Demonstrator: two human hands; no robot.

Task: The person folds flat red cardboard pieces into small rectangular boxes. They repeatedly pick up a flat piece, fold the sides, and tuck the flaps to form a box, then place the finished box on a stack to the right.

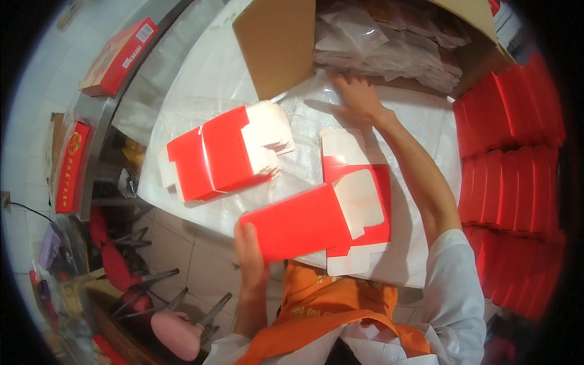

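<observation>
My left hand [248,246] grips the near left end of a red cardboard box [295,225], fingers and thumb wrapped round it. The box is held tilted, its white end flaps [362,204] standing out to the right. Under it lies a flattened red and white box blank [336,150]. My right arm reaches far forward, and my right hand [356,97] is at the front edge of a brown carton [275,45]. Its fingers are bent beside a patch of clear plastic [322,90]; whether they grip it is unclear. Plastic-wrapped packets [389,52] fill the carton.
A strapped bundle of flat red box blanks [222,152] lies on the white table covering [182,109]. Stacked red boxes [508,176] line the right side. Two printed red boxes, one upper [121,58] and one lower [73,167], are at left. Stools [176,334] stand below.
</observation>
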